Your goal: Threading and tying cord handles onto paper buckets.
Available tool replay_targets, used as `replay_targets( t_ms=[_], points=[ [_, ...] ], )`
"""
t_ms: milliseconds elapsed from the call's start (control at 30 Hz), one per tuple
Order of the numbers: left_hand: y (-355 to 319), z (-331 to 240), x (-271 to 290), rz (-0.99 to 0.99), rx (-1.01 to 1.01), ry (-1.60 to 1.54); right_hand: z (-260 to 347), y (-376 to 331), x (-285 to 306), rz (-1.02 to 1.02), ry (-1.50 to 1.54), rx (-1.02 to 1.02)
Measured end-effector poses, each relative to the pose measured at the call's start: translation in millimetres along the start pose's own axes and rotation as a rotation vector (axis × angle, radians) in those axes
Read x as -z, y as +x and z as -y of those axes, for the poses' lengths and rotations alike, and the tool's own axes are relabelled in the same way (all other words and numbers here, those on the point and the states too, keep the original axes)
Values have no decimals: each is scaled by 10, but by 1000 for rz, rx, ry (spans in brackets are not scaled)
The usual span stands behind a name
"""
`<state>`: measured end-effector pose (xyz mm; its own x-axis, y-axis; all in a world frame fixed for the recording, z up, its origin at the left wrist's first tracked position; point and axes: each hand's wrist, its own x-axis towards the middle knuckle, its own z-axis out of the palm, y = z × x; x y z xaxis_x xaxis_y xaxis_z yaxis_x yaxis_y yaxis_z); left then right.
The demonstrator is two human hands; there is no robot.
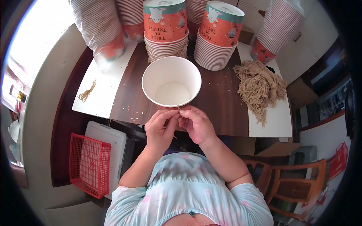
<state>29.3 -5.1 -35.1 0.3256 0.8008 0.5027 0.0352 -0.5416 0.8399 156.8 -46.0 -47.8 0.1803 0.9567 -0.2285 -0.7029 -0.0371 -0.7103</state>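
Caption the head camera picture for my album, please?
Left hand and right hand pinch tan cord by an open paper bucket.

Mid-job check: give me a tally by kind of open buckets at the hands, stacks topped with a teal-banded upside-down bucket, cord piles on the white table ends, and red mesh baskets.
Open bucket: 1
Teal-topped bucket stacks (left one, right one): 2
Cord piles (small bundle, large heap): 2
Red mesh basket: 1
Total: 6

Glaring daylight through window point(41, 32) at left; pale wall point(37, 132) beside it. Brown table point(222, 109) with white ends point(269, 128) at centre. Wooden chair point(316, 184) at lower right.
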Motion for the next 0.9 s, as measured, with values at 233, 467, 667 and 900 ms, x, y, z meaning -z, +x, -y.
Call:
replay_targets(
  t_ms=[233, 467, 667, 900],
  points=[
    [-25, 29, 3, -17, 11, 37, -3, 80, 42, 30, 27, -84],
    [37, 45, 122, -62, 96, 25, 199, 57, 114, -6, -414, 137],
    [45, 53, 141, -19, 209, -51, 324, -124, -11, -218, -1457, 900],
    [75, 31, 99, 1, 234, -96, 349, -38, -31, 90, -1556, 1193]
  ],
)
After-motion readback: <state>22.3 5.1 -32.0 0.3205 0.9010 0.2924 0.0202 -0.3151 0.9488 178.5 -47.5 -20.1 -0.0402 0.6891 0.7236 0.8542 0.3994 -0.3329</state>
